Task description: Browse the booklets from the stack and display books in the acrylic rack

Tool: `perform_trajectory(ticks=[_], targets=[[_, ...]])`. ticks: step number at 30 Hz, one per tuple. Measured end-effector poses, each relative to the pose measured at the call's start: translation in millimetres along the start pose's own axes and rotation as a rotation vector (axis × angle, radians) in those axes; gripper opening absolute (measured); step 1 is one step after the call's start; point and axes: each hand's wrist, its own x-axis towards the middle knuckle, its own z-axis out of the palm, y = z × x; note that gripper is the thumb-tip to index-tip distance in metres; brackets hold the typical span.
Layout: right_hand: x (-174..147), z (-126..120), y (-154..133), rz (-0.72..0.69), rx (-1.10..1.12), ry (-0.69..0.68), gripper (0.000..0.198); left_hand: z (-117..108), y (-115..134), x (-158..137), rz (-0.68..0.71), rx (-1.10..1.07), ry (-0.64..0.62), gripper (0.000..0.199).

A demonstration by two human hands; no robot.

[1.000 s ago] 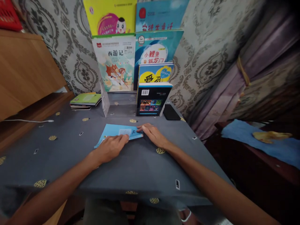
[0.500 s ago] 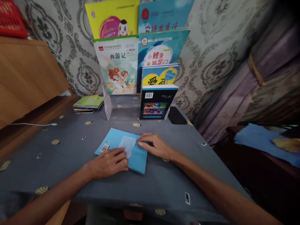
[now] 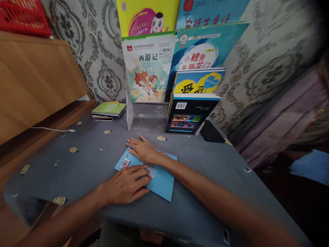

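A thin light-blue book [image 3: 163, 183] lies at a slant on the table, its barcode side up. My left hand [image 3: 130, 183] rests on its near left part, fingers stretched out and flat. Across the book's far left edge lies my right hand [image 3: 142, 149], fingers spread, its wrist passing over the cover. Both hands press on the book rather than grip it. Part of the printed text on the cover is hidden under them.
Behind the book stands a clear tiered rack [image 3: 147, 124] of books, with a black-covered book [image 3: 191, 115] in front. A black phone-like slab [image 3: 212, 130] lies to its right. At the left are a small stack of booklets [image 3: 109, 110], a white cable [image 3: 52, 129] and a wooden cabinet [image 3: 38, 79].
My right hand has slid left across the book, from its right side to the far left edge, and its fingers have spread. The view has shifted left.
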Motion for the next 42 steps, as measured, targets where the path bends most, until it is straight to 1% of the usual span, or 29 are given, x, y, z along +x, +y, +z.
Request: perform_trajectory(ticks=[2, 4, 5, 9, 11, 14, 17, 19, 22, 25, 28, 31, 33, 35, 37, 39, 40, 42], targets=[[0.2, 2.5, 6.0, 0.021, -0.006, 0.015, 0.045, 0.9, -0.4, -0.6, -0.015, -0.012, 0.004, 0.027], [-3.9, 3.5, 10.2, 0.044, -0.007, 0.031, 0.047, 3.7, -1.0, -3.4, -0.072, -0.006, 0.008, 0.029], [-6.7, 3.4, 11.6, 0.06, -0.007, 0.038, 0.048, 5.7, -1.6, -5.8, -0.127, 0.005, 0.013, 0.03], [-17.7, 1.0, 14.8, 0.108, 0.007, 0.037, 0.052, 13.3, -8.2, -19.4, -0.419, 0.044, 0.008, 0.038], [-21.8, 0.0, 16.3, 0.126, 0.016, 0.028, 0.053, 14.1, -13.8, -24.5, -0.494, 0.021, -0.031, 0.044], [-27.7, 0.9, 19.6, 0.153, 0.024, 0.035, 0.054, 11.3, -23.6, -25.6, -0.507, -0.047, -0.126, 0.052], [-35.7, 3.9, 22.7, 0.176, 0.032, 0.055, 0.054, 8.5, -35.1, -20.5, -0.491, -0.109, -0.247, 0.059], [-43.0, 5.5, 23.1, 0.197, 0.037, 0.073, 0.054, 9.3, -43.8, -15.5, -0.48, -0.138, -0.302, 0.064], [-56.5, 5.3, 19.9, 0.256, 0.032, 0.095, 0.055, 14.2, -56.6, -6.8, -0.451, -0.173, -0.352, 0.068], [-73.4, 3.4, 13.0, 0.336, 0.022, 0.096, 0.057, 19.9, -67.5, 3.9, -0.423, -0.199, -0.365, 0.069], [-94.5, 5.1, 3.7, 0.393, 0.017, 0.119, 0.059, 25.1, -78.8, 18.4, -0.355, -0.236, -0.34, 0.06], [-118.3, 12.1, -7.8, 0.405, 0.015, 0.162, 0.061, 34.1, -92.1, 37.7, -0.244, -0.312, -0.312, 0.051], [-132.9, 16.9, -16.5, 0.394, 0.008, 0.199, 0.062, 43.5, -99.9, 51.8, -0.19, -0.362, -0.264, 0.047], [-144.3, 18.9, -24.6, 0.391, -0.004, 0.224, 0.063, 53.6, -104.1, 64.0, -0.169, -0.386, -0.187, 0.044], [-150.9, 16.5, -30.7, 0.409, -0.023, 0.219, 0.063, 61.4, -103.8, 71.9, -0.183, -0.365, -0.093, 0.041], [-151.5, 10.2, -34.3, 0.428, -0.045, 0.194, 0.062, 64.9, -100.4, 74.7, -0.237, -0.293, 0.017, 0.039], [-149.3, 6.3, -35.0, 0.423, -0.051, 0.177, 0.061, 65.2, -98.4, 74.6, -0.271, -0.243, 0.071, 0.038], [-139.7, -1.2, -34.8, 0.371, -0.049, 0.127, 0.057, 64.1, -95.8, 72.6, -0.337, -0.145, 0.153, 0.037]])
